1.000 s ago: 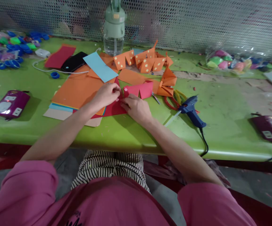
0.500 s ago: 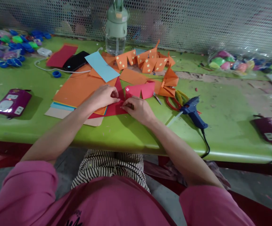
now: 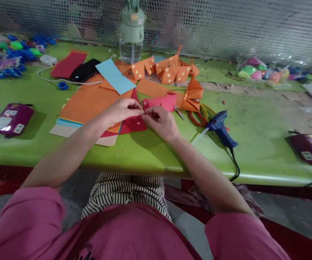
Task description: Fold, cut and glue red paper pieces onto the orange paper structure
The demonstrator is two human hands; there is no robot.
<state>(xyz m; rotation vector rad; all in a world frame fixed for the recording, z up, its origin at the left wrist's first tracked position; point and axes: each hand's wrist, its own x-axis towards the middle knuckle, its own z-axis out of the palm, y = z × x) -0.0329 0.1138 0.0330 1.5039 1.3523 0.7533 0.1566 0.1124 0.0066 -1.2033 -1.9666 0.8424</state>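
Note:
My left hand and my right hand meet with pinched fingertips over the red paper sheet. Whatever lies between the fingertips is too small to make out. A small pale square rests on the red sheet, just below the fingers. Right behind my right hand stands a folded red paper piece bearing a pale square. Under my left forearm spreads a stack of orange paper, with blue and beige sheets showing at its lower edge. A light blue paper strip lies on top.
Right of my hands are a blue glue gun, scissors and a folded orange piece. Dotted orange paper pieces and a water bottle stand behind. Purple power sockets sit at left and far right.
Both hands have risen slightly off the red sheet, and their fingertips have come together. A pale square now shows on the red sheet where the fingers were.

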